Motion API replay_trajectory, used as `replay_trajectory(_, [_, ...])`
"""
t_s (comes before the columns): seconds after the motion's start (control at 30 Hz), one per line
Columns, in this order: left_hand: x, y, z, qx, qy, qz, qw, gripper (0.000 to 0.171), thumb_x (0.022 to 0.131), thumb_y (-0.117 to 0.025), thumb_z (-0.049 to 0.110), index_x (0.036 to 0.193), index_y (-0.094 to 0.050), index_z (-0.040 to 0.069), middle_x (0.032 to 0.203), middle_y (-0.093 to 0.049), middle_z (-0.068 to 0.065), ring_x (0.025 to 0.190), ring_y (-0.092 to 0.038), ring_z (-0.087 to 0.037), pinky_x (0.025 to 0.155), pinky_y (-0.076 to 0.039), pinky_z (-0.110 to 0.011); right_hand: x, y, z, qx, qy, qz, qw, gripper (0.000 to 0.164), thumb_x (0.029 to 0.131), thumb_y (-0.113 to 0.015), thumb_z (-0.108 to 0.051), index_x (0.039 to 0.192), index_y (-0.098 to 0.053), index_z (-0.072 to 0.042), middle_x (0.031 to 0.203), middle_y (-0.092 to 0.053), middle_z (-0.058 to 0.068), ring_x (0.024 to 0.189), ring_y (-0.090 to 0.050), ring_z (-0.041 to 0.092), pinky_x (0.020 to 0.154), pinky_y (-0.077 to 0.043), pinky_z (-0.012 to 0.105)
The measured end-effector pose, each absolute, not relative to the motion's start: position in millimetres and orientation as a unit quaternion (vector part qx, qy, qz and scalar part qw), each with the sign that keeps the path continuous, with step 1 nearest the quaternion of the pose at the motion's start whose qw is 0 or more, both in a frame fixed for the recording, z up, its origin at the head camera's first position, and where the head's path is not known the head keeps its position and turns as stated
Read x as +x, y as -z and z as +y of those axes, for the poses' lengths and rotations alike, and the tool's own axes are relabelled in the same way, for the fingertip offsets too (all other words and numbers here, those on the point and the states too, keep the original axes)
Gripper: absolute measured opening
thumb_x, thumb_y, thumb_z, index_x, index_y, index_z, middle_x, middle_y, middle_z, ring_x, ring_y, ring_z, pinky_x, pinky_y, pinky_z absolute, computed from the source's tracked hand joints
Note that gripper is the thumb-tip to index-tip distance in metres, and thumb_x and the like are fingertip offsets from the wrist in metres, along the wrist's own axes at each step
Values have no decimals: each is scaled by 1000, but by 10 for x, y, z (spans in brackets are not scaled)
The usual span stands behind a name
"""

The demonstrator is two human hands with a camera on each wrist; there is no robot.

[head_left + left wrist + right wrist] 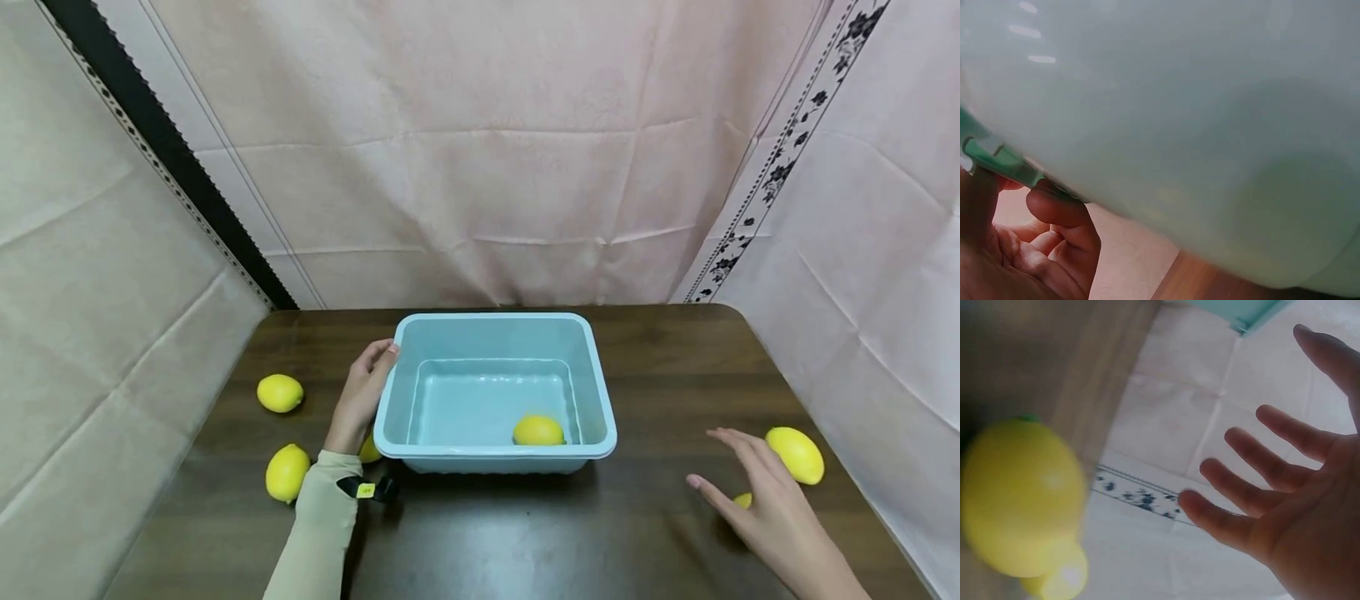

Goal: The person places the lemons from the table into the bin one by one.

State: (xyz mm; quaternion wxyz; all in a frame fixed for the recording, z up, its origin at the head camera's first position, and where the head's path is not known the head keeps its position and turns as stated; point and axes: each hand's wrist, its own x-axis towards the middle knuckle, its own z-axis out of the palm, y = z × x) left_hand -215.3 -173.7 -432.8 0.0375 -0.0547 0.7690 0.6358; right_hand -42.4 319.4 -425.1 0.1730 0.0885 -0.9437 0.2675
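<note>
A light blue plastic basin (495, 465) stands at the middle of the table, with one lemon (538, 431) lying inside near its front right corner. My left hand (363, 392) grips the basin's left rim; in the left wrist view its thumb and fingers (1063, 215) bend at the edge, and the basin's wall fills most of the picture. Fingers spread, my right hand (772, 508) hovers over a partly hidden lemon (743, 500). That hand (1297, 494) holds nothing, and in the right wrist view a large lemon (1022, 497) appears apart from it.
Beyond my right hand lies another lemon (795, 455). On the left are two lemons, a farther one (281, 393) and a nearer one (287, 472). A third lemon (370, 450) shows partly behind my left wrist. Cloth hangings (480, 167) surround the wooden table (652, 375).
</note>
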Motion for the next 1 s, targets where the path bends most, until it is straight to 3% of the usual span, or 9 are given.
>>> replay_trajectory(0.07, [-2148, 4313, -1739, -56, -637, 768, 35, 58, 110, -49, 52, 151, -50, 10, 131, -61, -19, 100, -64, -19, 77, -56, -30, -383, 4315, 3226, 82, -270, -945, 164, 66, 87, -88, -18, 141, -56, 2, 141, -53, 26, 127, -46, 47, 122, -20, 22])
replay_trajectory(0.1, [-2145, 4306, -1740, -56, -638, 767, 35, 58, 110, -48, 52, 151, -50, 11, 131, -61, -18, 100, -63, -19, 77, -56, -30, -366, 4348, 3242, 80, -272, -945, 162, 65, 87, -88, -18, 140, -56, 2, 140, -53, 27, 127, -45, 48, 123, -25, 36])
replay_trajectory(0.17, [-2143, 4298, -1742, -55, -639, 767, 36, 58, 110, -48, 52, 151, -49, 10, 131, -61, -19, 100, -64, -20, 77, -56, -30, -340, 4406, 3278, 77, -268, -946, 162, 65, 86, -89, -17, 138, -56, 4, 139, -51, 30, 126, -44, 51, 113, -31, 61])
replay_trajectory(0.23, [-2145, 4297, -1746, -55, -639, 766, 38, 58, 110, -48, 52, 151, -49, 11, 131, -61, -19, 100, -64, -20, 77, -56, -30, -327, 4449, 3314, 72, -262, -948, 165, 64, 84, -90, -16, 135, -57, 5, 137, -50, 32, 124, -43, 56, 94, -32, 74])
replay_trajectory(0.33, [-2148, 4302, -1752, -55, -637, 768, 38, 59, 110, -48, 53, 152, -48, 11, 132, -61, -19, 100, -63, -20, 77, -56, -30, -308, 4496, 3371, 45, -237, -959, 148, 63, 87, -88, -22, 134, -58, 4, 138, -47, 35, 123, -40, 62, 86, -34, 78])
replay_trajectory(0.5, [-2134, 4333, -1758, -53, -631, 772, 44, 60, 110, -48, 54, 152, -48, 12, 132, -61, -19, 101, -63, -22, 78, -56, -31, -249, 4564, 3478, -12, -201, -977, 72, 66, 95, -80, -37, 140, -54, 3, 140, -43, 38, 120, -38, 67, 76, -37, 82])
replay_trajectory(0.7, [-2113, 4378, -1753, -58, -630, 774, 41, 58, 110, -48, 52, 151, -50, 11, 134, -62, -20, 104, -64, -23, 79, -55, -30, -229, 4688, 3630, -34, -192, -981, -7, 75, 97, -75, -47, 143, -47, 6, 138, -37, 47, 114, -37, 72, 70, -43, 77])
replay_trajectory(0.9, [-2150, 4328, -1759, -55, -626, 777, 40, 58, 110, -48, 51, 151, -50, 11, 136, -61, -20, 107, -63, -25, 81, -55, -31, -221, 4817, 3690, -4, -197, -980, 40, 73, 94, -81, -37, 137, -48, 13, 128, -39, 51, 116, -35, 67, 90, -29, 74])
replay_trajectory(1.0, [-2161, 4333, -1761, -58, -625, 777, 42, 57, 110, -48, 50, 151, -50, 11, 136, -61, -19, 109, -63, -25, 81, -55, -31, -242, 4808, 3730, -6, -200, -980, 23, 71, 98, -77, -36, 136, -48, 15, 127, -40, 53, 117, -35, 66, 93, -27, 74])
